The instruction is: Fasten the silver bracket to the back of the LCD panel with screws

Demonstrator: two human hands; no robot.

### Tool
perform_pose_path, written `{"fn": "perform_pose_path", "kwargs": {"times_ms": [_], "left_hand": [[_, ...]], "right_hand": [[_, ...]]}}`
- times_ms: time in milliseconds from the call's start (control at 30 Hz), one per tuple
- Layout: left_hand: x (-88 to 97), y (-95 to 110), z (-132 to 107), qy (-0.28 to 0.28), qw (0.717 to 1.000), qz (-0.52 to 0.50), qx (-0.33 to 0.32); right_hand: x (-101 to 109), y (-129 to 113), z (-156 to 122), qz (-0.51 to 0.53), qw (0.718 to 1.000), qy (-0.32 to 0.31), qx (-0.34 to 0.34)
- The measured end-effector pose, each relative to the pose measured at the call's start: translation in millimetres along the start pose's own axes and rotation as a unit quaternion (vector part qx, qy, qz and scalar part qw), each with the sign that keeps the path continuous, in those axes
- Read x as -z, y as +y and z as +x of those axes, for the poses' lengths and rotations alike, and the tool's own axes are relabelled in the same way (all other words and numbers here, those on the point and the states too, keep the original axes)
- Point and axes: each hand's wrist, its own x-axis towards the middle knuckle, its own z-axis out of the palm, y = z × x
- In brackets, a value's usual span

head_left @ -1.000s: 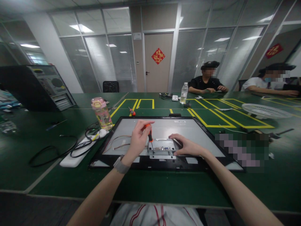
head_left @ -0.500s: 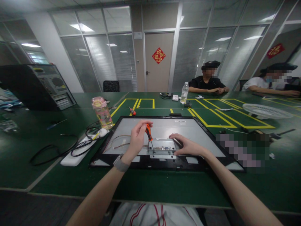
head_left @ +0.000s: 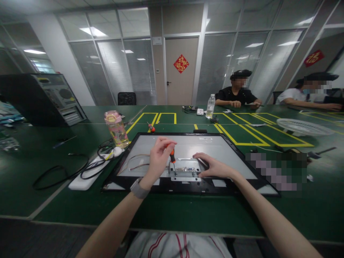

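Note:
A flat display panel (head_left: 220, 157) with a black frame lies on the green table in front of me. Near its front edge sits a metal bracket (head_left: 185, 178) with connector ports along it. My left hand (head_left: 159, 157) is closed around an orange-and-black screwdriver (head_left: 172, 156), its shaft pointing down at the left end of the bracket. Whether the tip sits in a screw is too small to tell. My right hand (head_left: 211, 165) grips the bracket's right end between thumb and fingers. Thin wires (head_left: 138, 165) run from the bracket's left side across the panel.
Left of the panel are a white power strip (head_left: 88, 172), black cables and a pink-lidded bottle (head_left: 117, 129). A small red-handled screwdriver (head_left: 151, 127) lies behind it. A computer case (head_left: 40, 100) stands far left. Two people sit at the far right, near a white fan guard (head_left: 303, 127).
My left hand has turned around the screwdriver handle and shifted slightly right; the handle now stands more upright. My right hand stays put. The seated person in black has moved their hands apart.

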Motion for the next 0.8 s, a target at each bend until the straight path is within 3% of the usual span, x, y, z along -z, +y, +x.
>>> {"fn": "perform_pose_path", "kwargs": {"times_ms": [167,333,567,800], "left_hand": [[0.7,-3,2,-0.012,0.993,-0.090,0.075],[1.7,-11,5,-0.029,0.976,-0.185,0.109],[2.9,-13,5,0.015,0.994,-0.092,0.064],[1.8,-11,4,-0.021,0.985,-0.141,0.099]], "right_hand": [[-1,3,0,-0.001,1.000,0.002,0.000],[0,3,0,-0.003,1.000,0.002,-0.006],[0,2,0,-0.006,1.000,0.001,0.001],[1,0,0,-0.005,1.000,-0.005,-0.001]]}}
